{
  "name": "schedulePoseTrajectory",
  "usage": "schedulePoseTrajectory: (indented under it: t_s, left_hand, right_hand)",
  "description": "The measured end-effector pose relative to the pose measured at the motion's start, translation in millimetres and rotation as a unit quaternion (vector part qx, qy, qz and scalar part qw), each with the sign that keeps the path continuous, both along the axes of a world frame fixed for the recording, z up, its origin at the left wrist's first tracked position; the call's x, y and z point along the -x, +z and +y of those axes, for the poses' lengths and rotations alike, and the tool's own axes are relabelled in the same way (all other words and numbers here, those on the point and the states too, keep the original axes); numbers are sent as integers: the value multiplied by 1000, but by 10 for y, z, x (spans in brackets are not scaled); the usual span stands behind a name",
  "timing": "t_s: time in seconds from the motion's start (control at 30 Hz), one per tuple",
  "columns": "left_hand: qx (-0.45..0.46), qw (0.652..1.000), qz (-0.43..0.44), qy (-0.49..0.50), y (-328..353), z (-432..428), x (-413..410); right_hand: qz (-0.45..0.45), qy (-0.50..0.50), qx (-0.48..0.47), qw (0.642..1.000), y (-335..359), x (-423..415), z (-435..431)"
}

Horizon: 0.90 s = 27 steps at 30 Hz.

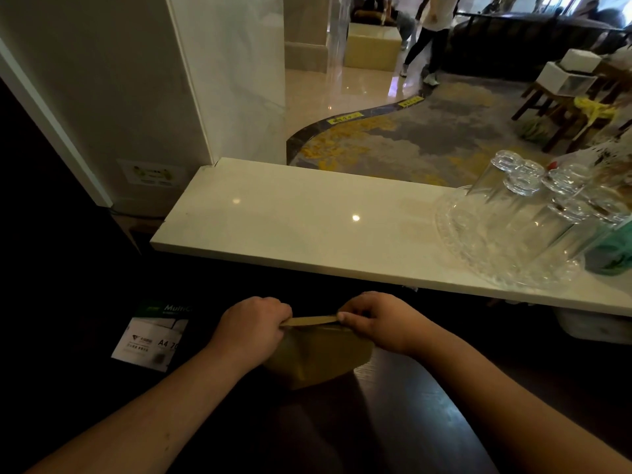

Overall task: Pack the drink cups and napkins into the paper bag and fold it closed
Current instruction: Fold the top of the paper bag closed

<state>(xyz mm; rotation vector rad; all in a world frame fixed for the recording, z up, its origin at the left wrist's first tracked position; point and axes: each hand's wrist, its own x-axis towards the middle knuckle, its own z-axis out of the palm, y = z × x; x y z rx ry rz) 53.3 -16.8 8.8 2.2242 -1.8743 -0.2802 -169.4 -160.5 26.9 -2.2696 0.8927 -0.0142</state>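
A brown paper bag [318, 357] stands on the dark lower counter [410, 405], below the white stone ledge. Its top is pressed flat into a narrow folded strip. My left hand [251, 325] pinches the left end of that strip. My right hand [376, 319] pinches the right end, thumb on top. Both hands sit at the same height, close together, with the strip stretched between them. The bag's inside is hidden, so no cups or napkins show.
The white stone ledge [307, 227] runs across just behind the bag. On its right end stands a glass tray [478, 254] with several upturned drinking glasses [506, 200] and a green bottle [612, 251]. A box of A4 paper [150, 336] lies low at the left. People stand far off.
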Motion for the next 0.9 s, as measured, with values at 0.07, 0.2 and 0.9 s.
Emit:
schedulePoseTrajectory:
  t_s: [0.07,0.2,0.9]
  left_hand:
    - [-2,1000,0,2,3,-7,-4]
    - [-5,1000,5,7,-16,-1,1]
    - [1,996,-68,-60,-94,-255,511]
  right_hand:
    - [26,-17,-19,999,-49,-7,-18]
    - [55,-15,29,998,-119,-15,-21]
    - [27,70,97,992,44,-65,142]
